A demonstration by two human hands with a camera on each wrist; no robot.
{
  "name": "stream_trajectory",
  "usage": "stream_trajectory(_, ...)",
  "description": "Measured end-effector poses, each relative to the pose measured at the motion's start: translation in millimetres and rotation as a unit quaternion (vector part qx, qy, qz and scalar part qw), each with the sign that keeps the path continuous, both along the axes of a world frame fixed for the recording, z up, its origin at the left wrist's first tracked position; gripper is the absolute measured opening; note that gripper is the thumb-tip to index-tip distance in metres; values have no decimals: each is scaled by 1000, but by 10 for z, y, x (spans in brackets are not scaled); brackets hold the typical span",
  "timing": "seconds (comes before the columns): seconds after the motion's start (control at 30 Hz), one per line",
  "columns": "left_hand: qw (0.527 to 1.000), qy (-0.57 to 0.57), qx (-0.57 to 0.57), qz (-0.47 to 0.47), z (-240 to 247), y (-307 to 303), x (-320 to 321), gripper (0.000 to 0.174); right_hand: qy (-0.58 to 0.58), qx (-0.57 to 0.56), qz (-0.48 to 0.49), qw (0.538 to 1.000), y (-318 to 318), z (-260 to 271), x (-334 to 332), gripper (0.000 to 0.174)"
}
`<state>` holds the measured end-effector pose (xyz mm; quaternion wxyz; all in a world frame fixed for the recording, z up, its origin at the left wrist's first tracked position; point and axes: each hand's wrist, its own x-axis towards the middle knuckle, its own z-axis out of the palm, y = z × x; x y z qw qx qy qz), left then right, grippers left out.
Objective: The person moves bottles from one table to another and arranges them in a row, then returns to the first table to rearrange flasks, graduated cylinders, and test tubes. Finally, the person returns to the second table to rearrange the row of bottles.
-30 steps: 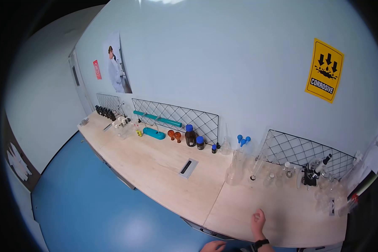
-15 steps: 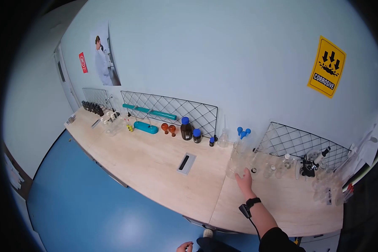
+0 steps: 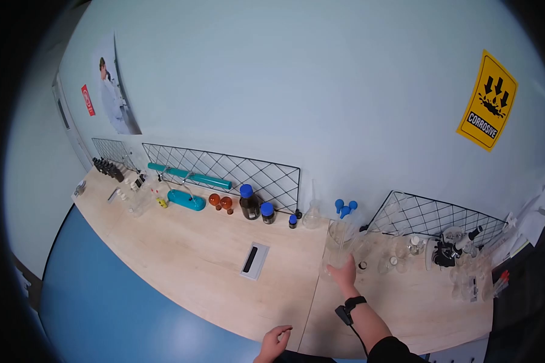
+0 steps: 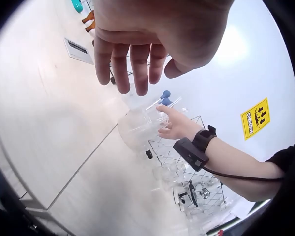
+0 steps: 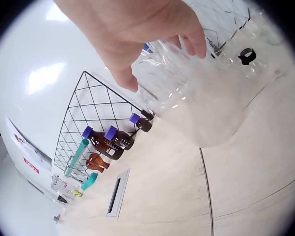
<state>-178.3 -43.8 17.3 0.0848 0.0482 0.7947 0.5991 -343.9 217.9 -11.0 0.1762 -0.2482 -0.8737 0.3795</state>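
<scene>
A large clear glass flask with a wide base stands on the bench. Thin glass tubes rise at its mouth, and blue rubber bulbs show just behind. My right hand reaches to its upper part; in the right wrist view the thumb is spread well away from the fingers, with the flask's neck between them. My left hand hovers near the bench's front edge, holding nothing. Its fingers extend loosely in the left wrist view.
Brown bottles with blue caps, amber bulbs and a teal stand line the back left. Right of the flask are more clear glassware and a microscope. Wire grids stand along the wall.
My right hand has moved forward from over the front of the bench to the flask. The left hand has come up near the bench edge. The head view has shifted.
</scene>
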Motion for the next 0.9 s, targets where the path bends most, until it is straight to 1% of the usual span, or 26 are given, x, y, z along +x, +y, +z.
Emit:
stream_trajectory(0.1, 988, -68, -33, -136, -107, 16, -343, 42, -40, -11, 6, 999, 26, 102, -10, 82)
stream_trajectory(0.2, 991, 8, -48, -125, -98, 206, -660, 33, -53, -22, -2, 998, 32, 74, -8, 79)
stream_trajectory(0.3, 989, 3, -34, -145, -134, 371, -1001, 43, -33, -4, -26, 999, -65, 35, 55, 77)
stream_trajectory(0.33, 988, 12, -39, -151, -135, 429, -1111, 49, -26, 6, -37, 999, -120, 31, 77, 77)
stream_trajectory(0.4, 985, 30, -47, -165, -164, 507, -1305, 62, -1, -24, -12, 1000, -230, 42, 95, 77)
stream_trajectory(0.43, 982, 33, -55, -176, -241, 522, -1403, 69, 3, -31, 3, 1000, -280, 69, 61, 77)
stream_trajectory(0.5, 978, 36, -65, -195, -464, 564, -1565, 84, -3, -38, 34, 999, -425, 285, -16, 77)
stream_trajectory(0.53, 977, 53, -67, -196, -599, 578, -1649, 88, -14, -38, 52, 998, -516, 376, -55, 77)
stream_trajectory(0.6, 974, 87, -72, -196, -800, 573, -1810, 98, 22, -48, 48, 997, -650, 304, -186, 76)
stream_trajectory(0.63, 976, 79, -66, -194, -770, 559, -1884, 98, 42, -53, 47, 997, -697, 252, -278, 76)
stream_trajectory(0.7, 978, 64, -56, -191, -721, 532, -2049, 99, 53, -26, 29, 998, -777, 186, -465, 75)
stream_trajectory(0.77, 977, 61, -42, -199, -829, 522, -2239, 100, 58, -14, 18, 998, -841, 154, -614, 74)
stream_trajectory(0.9, 974, 57, -43, -214, -854, 519, -2535, 101, 44, -16, 8, 999, -885, 266, -871, 74)
